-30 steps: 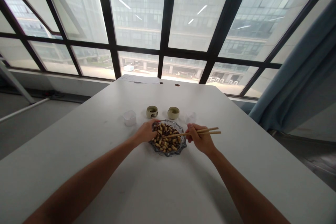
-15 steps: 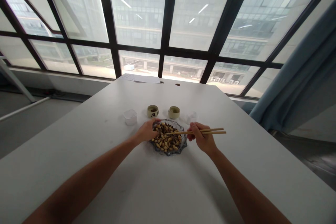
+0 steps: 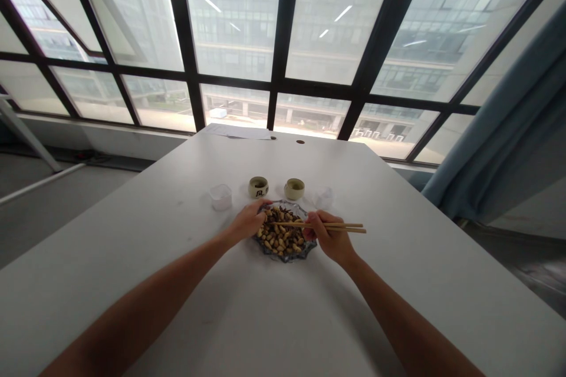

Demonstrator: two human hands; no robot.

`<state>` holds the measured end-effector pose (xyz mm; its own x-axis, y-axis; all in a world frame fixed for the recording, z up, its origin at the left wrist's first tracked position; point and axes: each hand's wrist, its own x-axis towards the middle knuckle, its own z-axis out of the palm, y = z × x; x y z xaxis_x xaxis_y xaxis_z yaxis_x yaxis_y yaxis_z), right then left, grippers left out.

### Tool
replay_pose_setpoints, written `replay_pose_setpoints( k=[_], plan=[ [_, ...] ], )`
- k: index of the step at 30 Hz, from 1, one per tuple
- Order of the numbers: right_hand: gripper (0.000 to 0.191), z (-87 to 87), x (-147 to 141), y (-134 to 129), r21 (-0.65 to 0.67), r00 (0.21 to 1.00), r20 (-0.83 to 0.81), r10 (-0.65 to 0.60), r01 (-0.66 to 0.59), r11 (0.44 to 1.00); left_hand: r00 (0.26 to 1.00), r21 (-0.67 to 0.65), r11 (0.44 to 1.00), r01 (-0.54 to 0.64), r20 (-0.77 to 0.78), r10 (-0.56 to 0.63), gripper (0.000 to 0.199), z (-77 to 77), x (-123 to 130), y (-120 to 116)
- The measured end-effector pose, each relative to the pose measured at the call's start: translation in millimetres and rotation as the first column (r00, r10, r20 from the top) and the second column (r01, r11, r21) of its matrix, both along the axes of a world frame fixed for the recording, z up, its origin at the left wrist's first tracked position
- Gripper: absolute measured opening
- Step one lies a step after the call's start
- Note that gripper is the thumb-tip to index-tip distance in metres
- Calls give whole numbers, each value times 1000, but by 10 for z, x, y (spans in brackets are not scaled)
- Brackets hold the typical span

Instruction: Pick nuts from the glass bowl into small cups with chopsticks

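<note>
Your left hand (image 3: 249, 221) grasps the left rim of the glass bowl (image 3: 286, 258); your right hand (image 3: 331, 239) grips the chopsticks (image 3: 347, 225), tips at the nut-like pieces (image 3: 279, 241). The bowl sits roughly midway between the worktop's (image 3: 247, 318) side edges. Brace that rim, pinch one piece squarely, lift gently.

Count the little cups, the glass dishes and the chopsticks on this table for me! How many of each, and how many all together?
little cups: 2
glass dish: 1, with the left hand at its edge
chopsticks: 2, both in the right hand
Total: 5
</note>
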<state>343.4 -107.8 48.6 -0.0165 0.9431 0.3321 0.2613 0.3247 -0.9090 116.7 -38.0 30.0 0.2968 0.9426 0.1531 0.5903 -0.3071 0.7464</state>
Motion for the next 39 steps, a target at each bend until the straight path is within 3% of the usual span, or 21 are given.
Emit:
replay_pose_setpoints(
  k=[5, 8, 11, 13, 18, 21, 24, 26, 29, 33, 36, 39],
  plan=[
    [53, 68, 50, 75, -33, 972, -206, -113, 108, 994, 1000, 9, 1000, -9, 8, 9, 44, 6, -5, 26],
    [55, 39, 133, 177, -108, 906, -370, -204, 176, 978, 999, 207, 977, -45, -18, 49, 40, 140, -69, 39],
    [55, -5, 230, 258, -146, 874, -439, -208, 159, 977, 983, 459, 888, -30, -146, 109, 38, 321, -225, 75],
    [53, -20, 279, 285, -142, 871, -452, -194, 145, 979, 941, 497, 867, -33, -278, 194, 46, 405, -360, 123],
    [53, -1, 301, 292, -121, 869, -458, -185, 145, 982, 770, 348, 927, -138, -551, 322, 70, 443, -636, 266],
    [53, 21, 279, 278, -114, 865, -463, -196, 161, 980, 678, 207, 951, -230, -666, 309, 72, 450, -706, 303],
    [52, 46, 257, 242, -70, 878, -432, -204, 193, 979, 647, 127, 953, -277, -708, 283, 66, 478, -738, 307],
    [50, 74, 239, 199, -16, 906, -373, -201, 210, 978, 668, 143, 958, -248, -691, 276, 64, 494, -755, 309],
    [49, 135, 198, 109, 72, 945, -256, -202, 226, 971, 725, 279, 956, -89, -640, 254, 70, 501, -770, 325],
    [50, 212, 138, 9, 169, 973, -141, -182, 205, 964, 791, 460, 880, 121, -580, 194, 72, 487, -759, 348],
    [50, 225, 125, -9, 211, 980, -110, -167, 187, 959, 806, 493, 853, 173, -569, 165, 71, 477, -746, 349],
    [49, 209, 140, 5, 229, 981, -112, -161, 183, 956, 784, 487, 859, 158, -591, 191, 71, 480, -745, 341]
  ],
)
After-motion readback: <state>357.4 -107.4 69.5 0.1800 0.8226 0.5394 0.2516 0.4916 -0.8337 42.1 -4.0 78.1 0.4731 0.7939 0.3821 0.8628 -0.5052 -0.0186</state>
